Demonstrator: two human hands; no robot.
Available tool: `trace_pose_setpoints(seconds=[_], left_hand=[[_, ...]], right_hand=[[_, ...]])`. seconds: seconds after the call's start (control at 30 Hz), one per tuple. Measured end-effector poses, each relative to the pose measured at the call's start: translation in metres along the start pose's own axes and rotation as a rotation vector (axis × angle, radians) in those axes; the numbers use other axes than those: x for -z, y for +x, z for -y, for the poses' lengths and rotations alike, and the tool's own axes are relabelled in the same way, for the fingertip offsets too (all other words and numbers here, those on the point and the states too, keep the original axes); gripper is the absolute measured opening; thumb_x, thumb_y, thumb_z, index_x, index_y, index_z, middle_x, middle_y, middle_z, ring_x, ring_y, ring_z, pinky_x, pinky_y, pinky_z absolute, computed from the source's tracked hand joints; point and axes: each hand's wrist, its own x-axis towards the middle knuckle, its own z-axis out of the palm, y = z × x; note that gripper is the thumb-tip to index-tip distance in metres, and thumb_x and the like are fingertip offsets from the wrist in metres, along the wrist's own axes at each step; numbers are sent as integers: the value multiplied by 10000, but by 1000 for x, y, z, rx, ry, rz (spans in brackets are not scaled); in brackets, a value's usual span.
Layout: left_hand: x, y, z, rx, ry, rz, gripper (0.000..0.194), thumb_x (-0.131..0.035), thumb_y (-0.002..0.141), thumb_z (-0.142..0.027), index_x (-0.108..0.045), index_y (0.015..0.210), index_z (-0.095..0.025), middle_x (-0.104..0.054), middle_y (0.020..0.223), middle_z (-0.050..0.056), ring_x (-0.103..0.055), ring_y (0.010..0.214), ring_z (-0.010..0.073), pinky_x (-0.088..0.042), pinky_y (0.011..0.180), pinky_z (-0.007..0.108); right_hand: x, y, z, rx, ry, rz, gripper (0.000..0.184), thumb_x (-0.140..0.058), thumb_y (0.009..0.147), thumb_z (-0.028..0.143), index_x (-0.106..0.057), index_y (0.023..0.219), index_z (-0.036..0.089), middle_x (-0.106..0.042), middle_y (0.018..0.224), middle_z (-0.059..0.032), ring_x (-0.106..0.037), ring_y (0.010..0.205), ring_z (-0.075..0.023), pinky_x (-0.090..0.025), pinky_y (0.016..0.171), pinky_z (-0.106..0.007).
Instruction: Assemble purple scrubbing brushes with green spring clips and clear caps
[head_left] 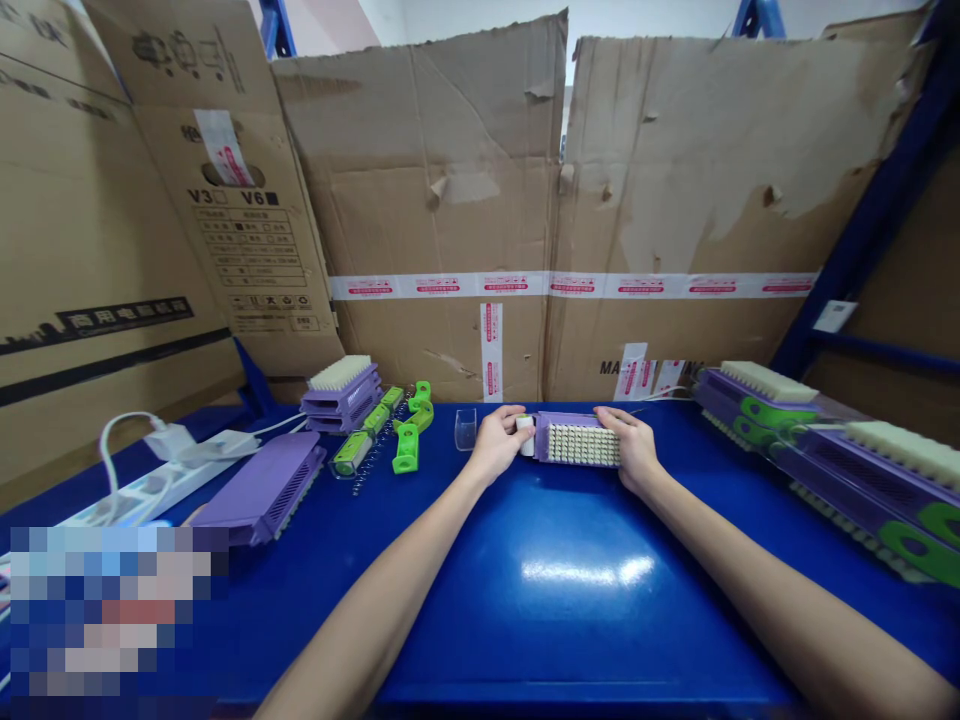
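Note:
A purple plastic brush block (541, 437) with rows of cream bristles on its near face is held just above the blue table. Its right end is gripped by my right hand (636, 450), fingers along the top edge. At the opposite end, my left hand (499, 440) pinches a small white block-shaped piece (526, 437) close against the purple housing; whether the two are joined I cannot tell. Just left of that hand stands a clear plastic cover (466, 430).
Left on the blue table (480, 600) are green clips (406, 447), green pieces in clear covers (352, 455), thin springs (365, 468), purple housings (259, 485) and a white power strip (150, 490). Purple brushes with green clips (840, 470) stand right. Cardboard (420, 200) walls the back.

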Motion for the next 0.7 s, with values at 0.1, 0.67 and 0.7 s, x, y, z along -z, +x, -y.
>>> trace_pose_setpoints(seconds=[0.1, 0.67, 0.7], left_hand=[[1, 0, -6, -41, 44, 69, 394, -716, 639, -109, -598, 1015, -112, -699, 944, 124, -637, 943, 231, -458, 896, 376], [-11, -10, -34, 469, -376, 149, 585, -365, 815, -617, -509, 1196, -196, -607, 1143, 144, -626, 926, 265, -483, 822, 478], [-12, -11, -36, 461, -378, 148, 585, -369, 813, -616, -516, 1185, -188, -607, 1138, 146, -627, 917, 262, -483, 825, 474]], right_hand=[[0, -1, 1, -12, 27, -3, 342, -774, 476, 365, -674, 725, 154, -635, 588, -22, -566, 517, -170, -419, 469, -284], [-10, -10, 3, 436, -95, -55, 285, -698, 636, 416, -660, 765, 165, -615, 742, -25, -537, 677, -154, -416, 601, -271], [-11, -10, 4, 433, -81, -56, 275, -700, 639, 408, -662, 764, 166, -612, 736, -21, -531, 669, -149, -411, 599, -269]])
